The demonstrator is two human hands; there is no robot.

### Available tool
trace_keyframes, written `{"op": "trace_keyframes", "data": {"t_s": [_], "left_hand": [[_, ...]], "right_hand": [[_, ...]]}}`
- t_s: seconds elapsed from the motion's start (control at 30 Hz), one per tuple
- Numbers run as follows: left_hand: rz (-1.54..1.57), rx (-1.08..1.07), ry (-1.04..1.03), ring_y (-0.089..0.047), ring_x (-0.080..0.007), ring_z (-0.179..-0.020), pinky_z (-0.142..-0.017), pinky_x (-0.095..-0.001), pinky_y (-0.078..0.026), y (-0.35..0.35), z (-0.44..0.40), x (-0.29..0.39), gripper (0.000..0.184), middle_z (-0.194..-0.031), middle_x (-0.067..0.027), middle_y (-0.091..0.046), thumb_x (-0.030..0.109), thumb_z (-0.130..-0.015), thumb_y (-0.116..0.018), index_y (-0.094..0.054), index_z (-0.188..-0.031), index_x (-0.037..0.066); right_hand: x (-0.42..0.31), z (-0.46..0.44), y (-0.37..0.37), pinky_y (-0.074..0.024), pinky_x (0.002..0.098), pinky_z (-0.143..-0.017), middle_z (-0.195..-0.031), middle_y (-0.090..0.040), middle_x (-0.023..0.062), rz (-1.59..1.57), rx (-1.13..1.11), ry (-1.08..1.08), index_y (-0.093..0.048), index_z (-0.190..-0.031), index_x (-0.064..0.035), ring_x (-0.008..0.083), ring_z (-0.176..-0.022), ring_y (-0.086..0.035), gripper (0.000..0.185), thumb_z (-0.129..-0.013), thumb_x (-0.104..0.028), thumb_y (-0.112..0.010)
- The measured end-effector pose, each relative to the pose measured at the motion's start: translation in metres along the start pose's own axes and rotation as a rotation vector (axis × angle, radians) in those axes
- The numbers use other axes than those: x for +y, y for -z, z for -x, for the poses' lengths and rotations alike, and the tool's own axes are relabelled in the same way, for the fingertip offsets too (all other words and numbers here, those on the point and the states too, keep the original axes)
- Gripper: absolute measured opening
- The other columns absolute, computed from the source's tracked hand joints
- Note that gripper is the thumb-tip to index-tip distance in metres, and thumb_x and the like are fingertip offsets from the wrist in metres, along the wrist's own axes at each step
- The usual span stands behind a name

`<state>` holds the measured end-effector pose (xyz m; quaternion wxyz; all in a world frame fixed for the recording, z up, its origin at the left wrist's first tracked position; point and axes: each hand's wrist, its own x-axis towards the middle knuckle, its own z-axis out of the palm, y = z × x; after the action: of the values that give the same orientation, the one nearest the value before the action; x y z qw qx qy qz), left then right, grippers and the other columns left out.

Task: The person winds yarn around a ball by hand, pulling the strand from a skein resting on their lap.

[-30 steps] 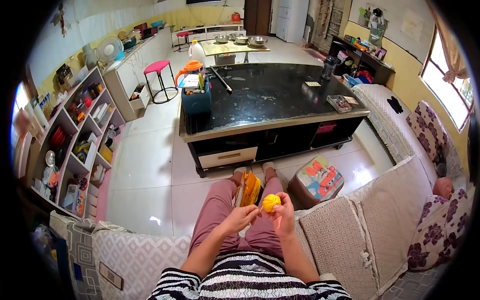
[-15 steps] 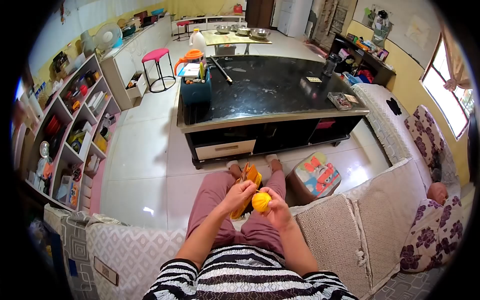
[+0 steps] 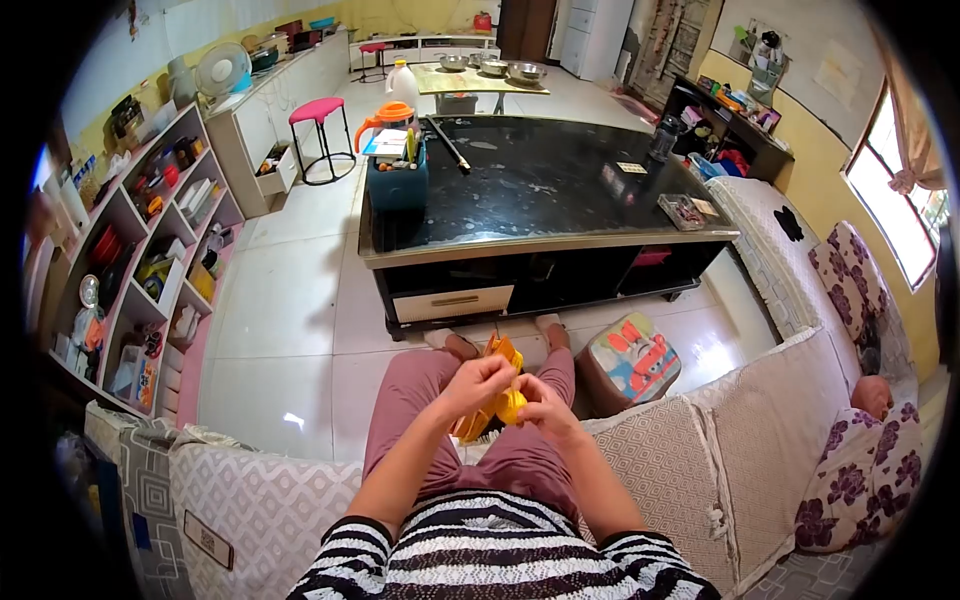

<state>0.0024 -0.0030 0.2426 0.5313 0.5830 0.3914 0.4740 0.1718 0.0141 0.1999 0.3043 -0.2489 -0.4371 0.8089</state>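
Observation:
A small yellow ball of yarn (image 3: 510, 406) is held in the fingers of my right hand (image 3: 548, 408), over my lap. Close beside it on the left, my left hand (image 3: 478, 386) is closed in a pinch; what sits between its fingertips is too small to make out. Behind and below both hands, an orange-yellow bag or bundle (image 3: 470, 425) stands between my legs, partly covered by the hands.
Ahead is a black table (image 3: 540, 180) with a blue container (image 3: 398, 185) and an orange-lidded jug (image 3: 395, 118). A cartoon-printed stool (image 3: 630, 362) stands right of my legs. A phone (image 3: 208, 540) lies on the sofa (image 3: 270, 500) at left.
The yellow ball has moved left and is now lower and more hidden by my fingers. My left hand has risen and come closer to my right hand.

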Motion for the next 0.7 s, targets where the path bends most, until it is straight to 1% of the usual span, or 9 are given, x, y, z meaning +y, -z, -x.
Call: {"op": "trace_keyframes", "data": {"t_s": [0.07,0.13,0.2,0.3,0.33,0.4,0.47,0.57,0.7], "left_hand": [[-0.002,0.014,0.025,-0.037,-0.0005,-0.057,-0.049,-0.0153,-0.031,0.005,-0.012,-0.017,0.019,-0.062,0.0061,-0.043,0.021,-0.086,-0.046,-0.049,-0.074,0.006],[0.083,0.104,-0.016,-0.037,-0.001,-0.058,-0.051,-0.0157,-0.031,0.004,-0.023,-0.039,0.02,-0.064,0.006,-0.042,0.022,-0.086,-0.045,-0.049,-0.074,0.006],[-0.082,0.071,0.0,-0.039,-0.0035,-0.059,-0.052,-0.0179,-0.033,0.0,-0.022,-0.044,0.022,-0.065,0.0047,-0.044,0.022,-0.087,-0.042,-0.049,-0.077,0.004],[-0.184,-0.036,-0.006,-0.038,-0.0062,-0.057,-0.053,-0.0212,-0.034,-0.011,-0.014,-0.037,0.024,-0.061,0.0018,-0.043,0.022,-0.086,-0.043,-0.05,-0.076,0.001],[-0.183,-0.043,-0.006,-0.038,-0.0062,-0.057,-0.053,-0.0212,-0.034,-0.011,-0.013,-0.031,0.024,-0.061,0.0018,-0.043,0.022,-0.086,-0.043,-0.05,-0.076,0.001],[-0.117,-0.102,0.012,-0.039,-0.0063,-0.058,-0.053,-0.0212,-0.035,-0.01,-0.015,-0.023,0.023,-0.061,0.0011,-0.044,0.021,-0.085,-0.045,-0.051,-0.078,0.001],[-0.087,-0.052,-0.044,-0.04,-0.0065,-0.058,-0.052,-0.0217,-0.035,-0.005,-0.022,-0.021,0.023,-0.061,0.0005,-0.044,0.021,-0.084,-0.047,-0.051,-0.077,0.0],[-0.099,0.119,-0.059,-0.042,-0.0073,-0.058,-0.052,-0.0228,-0.037,0.003,-0.037,-0.027,0.024,-0.063,-0.0023,-0.047,0.022,-0.085,-0.046,-0.05,-0.076,-0.001],[-0.146,0.243,-0.069,-0.039,-0.0036,-0.057,-0.049,-0.0186,-0.033,-0.006,-0.037,-0.065,0.022,-0.064,0.0042,-0.044,0.021,-0.087,-0.043,-0.049,-0.076,0.003]], "right_hand": [[-0.016,0.003,-0.014,-0.0435,0.0209,-0.054,-0.082,-0.05,0.0033,-0.123,-0.085,-0.023,-0.042,-0.094,-0.0058,0.0117,-0.068,-0.053,0.034,-0.063,-0.001,-0.055],[-0.033,0.0,-0.023,-0.0446,0.0215,-0.059,-0.085,-0.05,0.004,-0.317,-0.077,0.128,-0.042,-0.094,-0.0061,0.0118,-0.073,-0.053,0.034,-0.064,-0.002,-0.055],[-0.046,-0.006,-0.023,-0.0447,0.0229,-0.062,-0.086,-0.05,0.0043,-0.391,-0.029,0.18,-0.041,-0.094,-0.0067,0.0133,-0.076,-0.053,0.034,-0.064,-0.005,-0.055],[-0.051,-0.023,-0.007,-0.0428,0.0212,-0.059,-0.084,-0.049,0.0036,-0.048,0.308,0.33,-0.041,-0.091,-0.0065,0.0104,-0.073,-0.051,0.035,-0.062,-0.006,-0.059],[-0.046,-0.028,0.001,-0.0428,0.0212,-0.059,-0.084,-0.049,0.0036,-0.048,0.315,0.333,-0.041,-0.091,-0.0065,0.0104,-0.073,-0.051,0.035,-0.062,-0.006,-0.059],[-0.04,-0.032,0.014,-0.0407,0.0188,-0.057,-0.077,-0.048,0.0022,0.681,0.439,0.318,-0.042,-0.088,-0.0063,0.0069,-0.068,-0.049,0.032,-0.062,-0.006,-0.061],[-0.039,-0.025,0.014,-0.0398,0.0186,-0.055,-0.073,-0.046,0.0012,0.683,0.369,0.196,-0.043,-0.085,-0.0059,0.0064,-0.064,-0.047,0.028,-0.063,-0.006,-0.06],[-0.042,-0.013,0.005,-0.0424,0.0207,-0.056,-0.077,-0.048,0.0025,0.168,0.009,-0.044,-0.04,-0.091,-0.0064,0.0087,-0.065,-0.05,0.032,-0.065,-0.004,-0.059],[-0.051,-0.012,-0.003,-0.0438,0.022,-0.057,-0.084,-0.049,0.0038,-0.162,0.032,0.074,-0.039,-0.094,-0.0072,0.0107,-0.071,-0.052,0.032,-0.067,-0.002,-0.057]]}}
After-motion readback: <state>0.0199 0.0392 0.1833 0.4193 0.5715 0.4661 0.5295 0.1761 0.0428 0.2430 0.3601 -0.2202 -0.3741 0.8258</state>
